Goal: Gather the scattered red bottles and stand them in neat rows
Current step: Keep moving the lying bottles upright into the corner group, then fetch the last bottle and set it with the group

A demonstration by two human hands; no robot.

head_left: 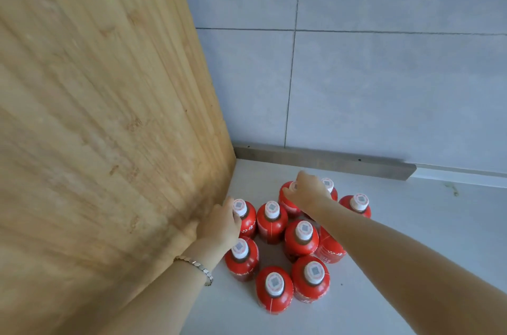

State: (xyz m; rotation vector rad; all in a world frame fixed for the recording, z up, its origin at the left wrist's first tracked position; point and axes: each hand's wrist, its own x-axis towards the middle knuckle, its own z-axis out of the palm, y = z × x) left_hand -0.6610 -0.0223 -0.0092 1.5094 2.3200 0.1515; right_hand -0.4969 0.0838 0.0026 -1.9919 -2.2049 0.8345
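Several red bottles with white caps stand upright in a loose cluster on the pale floor (397, 225) near a corner. My left hand (219, 225) wraps the neck and shoulder of the far-left bottle (248, 221) beside the wooden panel. My right hand (308, 193) closes over the top of a back-row bottle (286, 203); its cap peeks out at my fingers. Near bottles stand at the front (274, 289), front right (311, 278) and front left (242, 259). My right forearm partly hides one bottle (329, 248).
A tall wooden panel (96, 115) rises on the left, right against the cluster. A grey tiled wall (370, 74) with a grey skirting strip (329, 160) closes the back. Bare floor extends right of the bottles and toward me.
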